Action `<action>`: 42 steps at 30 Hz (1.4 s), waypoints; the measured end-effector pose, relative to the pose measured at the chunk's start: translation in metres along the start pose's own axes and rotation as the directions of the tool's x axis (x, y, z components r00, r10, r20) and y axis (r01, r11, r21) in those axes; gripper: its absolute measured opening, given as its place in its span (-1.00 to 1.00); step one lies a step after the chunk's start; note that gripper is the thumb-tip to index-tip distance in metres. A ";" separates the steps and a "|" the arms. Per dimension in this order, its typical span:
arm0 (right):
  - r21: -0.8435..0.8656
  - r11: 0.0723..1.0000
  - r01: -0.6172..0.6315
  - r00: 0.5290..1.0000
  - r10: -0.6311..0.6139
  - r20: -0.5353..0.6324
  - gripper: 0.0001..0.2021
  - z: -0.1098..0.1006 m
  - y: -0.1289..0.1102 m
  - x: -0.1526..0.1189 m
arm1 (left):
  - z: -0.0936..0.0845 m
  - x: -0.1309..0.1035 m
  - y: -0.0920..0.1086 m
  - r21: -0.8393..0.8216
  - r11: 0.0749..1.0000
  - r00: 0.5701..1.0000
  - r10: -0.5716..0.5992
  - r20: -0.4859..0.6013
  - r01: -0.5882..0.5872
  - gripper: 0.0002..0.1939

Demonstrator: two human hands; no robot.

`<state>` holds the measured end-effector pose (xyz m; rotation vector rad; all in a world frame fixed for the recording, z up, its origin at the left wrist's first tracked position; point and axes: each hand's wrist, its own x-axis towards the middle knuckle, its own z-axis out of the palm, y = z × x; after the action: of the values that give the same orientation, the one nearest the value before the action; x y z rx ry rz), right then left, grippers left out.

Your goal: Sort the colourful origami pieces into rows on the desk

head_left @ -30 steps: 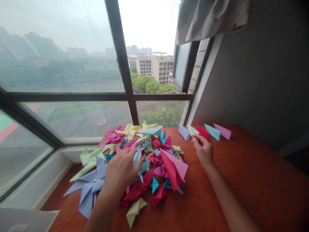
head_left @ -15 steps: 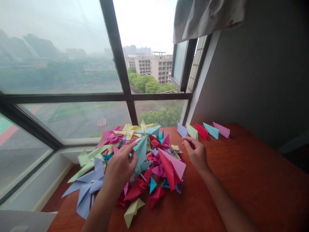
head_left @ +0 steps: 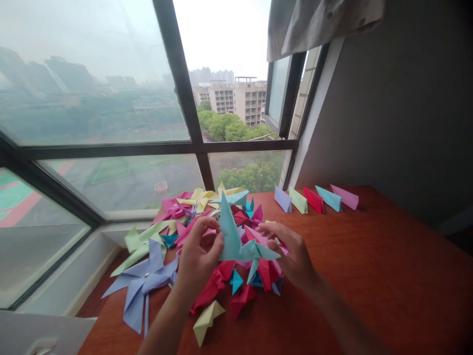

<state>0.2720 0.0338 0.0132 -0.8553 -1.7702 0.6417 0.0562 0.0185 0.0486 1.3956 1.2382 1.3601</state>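
Observation:
A light-blue folded paper crane (head_left: 233, 242) is raised above the heap, pinched at its left side between the thumb and fingers of my left hand (head_left: 201, 249). One point of the crane stands straight up, and others reach right and down. My right hand (head_left: 291, 251) is at the crane's right end, its thumb and forefinger apart; whether they touch the paper cannot be made out. Behind the hands lies a heap of folded paper shapes, with a pink and red paper plane (head_left: 269, 273) partly covered by the crane and my right hand.
Paper planes in a row, among them a red one (head_left: 314, 200), stand at the back right of the wooden table (head_left: 369, 276). A blue pinwheel (head_left: 142, 283) and a green pinwheel (head_left: 142, 244) lie left. A yellow folded piece (head_left: 207, 320) lies in front. Windows (head_left: 111, 182) border the back.
My left hand has lifted the light-blue crane out of the heap and toward the middle. My right hand has moved left and down to the crane. The view has shifted slightly.

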 end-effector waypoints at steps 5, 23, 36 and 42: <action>0.106 0.994 -0.028 0.999 0.024 0.040 -0.58 0.001 0.003 -0.001 | -0.005 0.005 -0.001 0.058 0.998 0.994 0.005 -0.108 0.001 -0.84; -0.098 0.995 -0.020 0.997 0.012 -0.080 -0.76 0.020 0.010 -0.003 | -0.017 0.009 -0.002 0.161 0.987 0.965 0.066 -0.254 -0.025 -0.76; -0.450 0.854 0.263 0.924 -0.356 -0.137 -0.64 0.018 0.005 -0.006 | 0.000 -0.005 -0.003 -0.029 0.998 0.951 0.055 0.304 -0.049 -0.57; -0.416 0.884 0.215 0.910 -0.335 -0.243 -0.78 0.013 0.015 -0.003 | 0.002 -0.006 -0.008 0.051 0.988 0.923 0.120 0.365 -0.148 -0.60</action>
<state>0.2645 0.0407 -0.0042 -0.8799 -1.7052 -0.0369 0.0576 0.0147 0.0395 1.7230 0.9731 1.0864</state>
